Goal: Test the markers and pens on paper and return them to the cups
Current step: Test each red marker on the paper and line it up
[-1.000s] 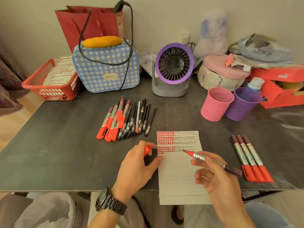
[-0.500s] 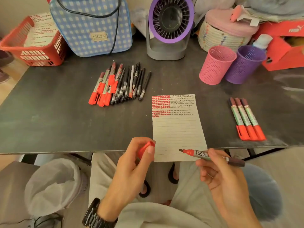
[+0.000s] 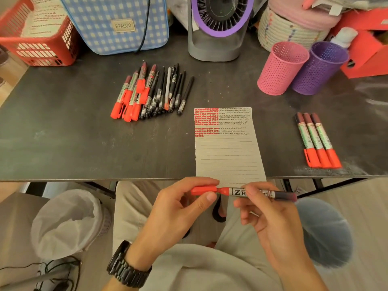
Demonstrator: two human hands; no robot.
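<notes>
- Head view is looking down on a person sitting at a dark worktop (image 3: 63, 122), both hands held just in front of its near edge, above the lap.
- Left hand (image 3: 178, 208) is pinching a red cap (image 3: 203, 190), its fingers (image 3: 201, 182) and thumb clamped together on it.
- Right hand (image 3: 270, 217) is holding a red marker (image 3: 252, 192) level, with its fingers (image 3: 251, 189) curled round the printed barrel and the dark end pointing right.
- Cap is sitting over the marker's tip, with a narrow red neck showing between cap and barrel.
- Lined paper (image 3: 226, 148) is lying on the worktop just beyond the hands, its near edge hanging over the worktop's edge; red blocks and dark scribbles are filling its top rows.
- Pile of markers and pens (image 3: 151, 93) is lying left of the paper, red caps pointing toward the person.
- Three capped markers (image 3: 317, 141) are lying side by side right of the paper, touching one another.
- Pink cup (image 3: 281, 68) and purple cup (image 3: 319, 68) are standing upright at the back right, touching each other, well apart from the held marker.
- Red basket (image 3: 42, 49), checked bag (image 3: 117, 24), fan (image 3: 218, 28), woven basket (image 3: 289, 28) and orange box (image 3: 369, 49) are lining the far side.
- Black wristwatch (image 3: 128, 267) is sitting on the left wrist, and a bin with a white liner (image 3: 69, 221) is standing on the floor at the left.
</notes>
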